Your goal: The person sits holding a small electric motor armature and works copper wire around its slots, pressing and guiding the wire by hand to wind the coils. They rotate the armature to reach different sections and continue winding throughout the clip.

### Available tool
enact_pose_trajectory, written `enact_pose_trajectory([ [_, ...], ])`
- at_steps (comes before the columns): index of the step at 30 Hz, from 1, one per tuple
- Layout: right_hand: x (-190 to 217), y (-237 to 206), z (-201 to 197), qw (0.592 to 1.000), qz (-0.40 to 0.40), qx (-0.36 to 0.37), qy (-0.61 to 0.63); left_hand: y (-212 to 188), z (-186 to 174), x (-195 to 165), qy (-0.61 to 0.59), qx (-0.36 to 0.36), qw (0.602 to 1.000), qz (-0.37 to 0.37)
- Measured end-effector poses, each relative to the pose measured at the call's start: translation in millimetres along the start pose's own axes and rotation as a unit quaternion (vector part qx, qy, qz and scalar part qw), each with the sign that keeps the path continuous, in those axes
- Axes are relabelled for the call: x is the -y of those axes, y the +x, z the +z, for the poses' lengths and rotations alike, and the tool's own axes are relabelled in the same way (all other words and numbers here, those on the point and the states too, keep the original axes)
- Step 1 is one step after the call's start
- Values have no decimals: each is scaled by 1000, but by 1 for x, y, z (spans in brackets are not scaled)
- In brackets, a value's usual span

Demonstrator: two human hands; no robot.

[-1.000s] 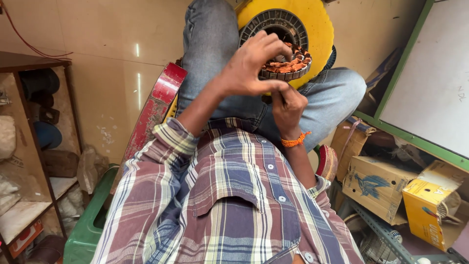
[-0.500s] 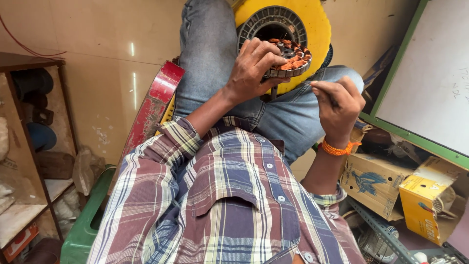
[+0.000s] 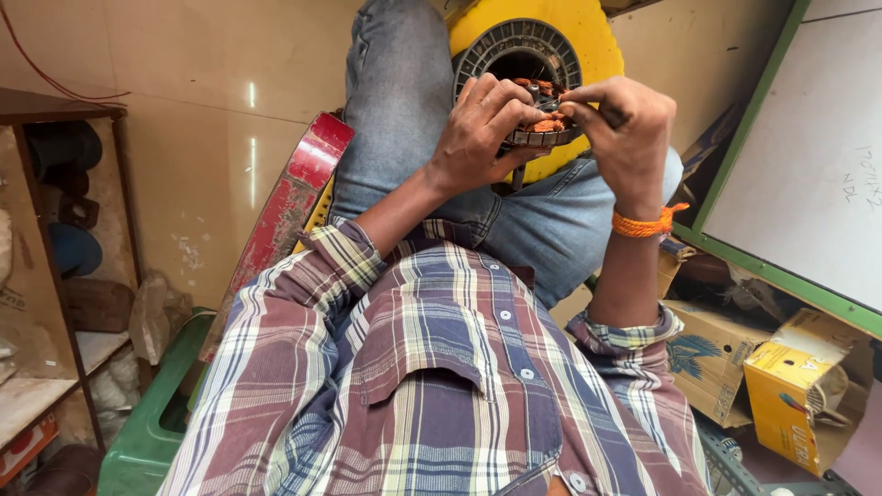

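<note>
A round motor stator with copper-coloured windings rests over my lap, above my jeans. My left hand wraps its left side and grips it. My right hand, with an orange band at the wrist, has its fingers pinched together on the windings at the stator's right edge. Behind both hands lies a grey ribbed ring set in a yellow disc. Much of the stator is hidden under my fingers.
A red board leans by my left leg. A green plastic stool stands below it, and a wooden shelf is at the left. Cardboard boxes sit at the right under a green-framed white panel.
My right hand rose from beside my knee to the stator's right edge and pinched onto the windings. My left hand stayed gripped on the stator.
</note>
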State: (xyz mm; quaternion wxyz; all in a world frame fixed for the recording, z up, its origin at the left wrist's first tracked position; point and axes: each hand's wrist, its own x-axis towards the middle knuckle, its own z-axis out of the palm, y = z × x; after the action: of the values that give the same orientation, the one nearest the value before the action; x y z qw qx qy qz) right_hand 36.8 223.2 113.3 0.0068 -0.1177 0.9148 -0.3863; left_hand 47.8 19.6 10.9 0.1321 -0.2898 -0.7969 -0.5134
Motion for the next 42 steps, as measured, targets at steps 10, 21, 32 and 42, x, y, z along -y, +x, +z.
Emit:
enact_pose_trajectory([
  [10,-29,12,4,977,108,78,169,31,-6,-27,-56,5,964,-260],
  [21,21,-16,0,998,48,-17,34,45,-23,27,-433,197,832,-285],
  [32,59,-59,56,986,92,-102,92,54,-46,62,-406,313,848,-134],
  [42,22,-79,84,981,83,-140,110,62,-49,54,-323,329,883,-92],
])
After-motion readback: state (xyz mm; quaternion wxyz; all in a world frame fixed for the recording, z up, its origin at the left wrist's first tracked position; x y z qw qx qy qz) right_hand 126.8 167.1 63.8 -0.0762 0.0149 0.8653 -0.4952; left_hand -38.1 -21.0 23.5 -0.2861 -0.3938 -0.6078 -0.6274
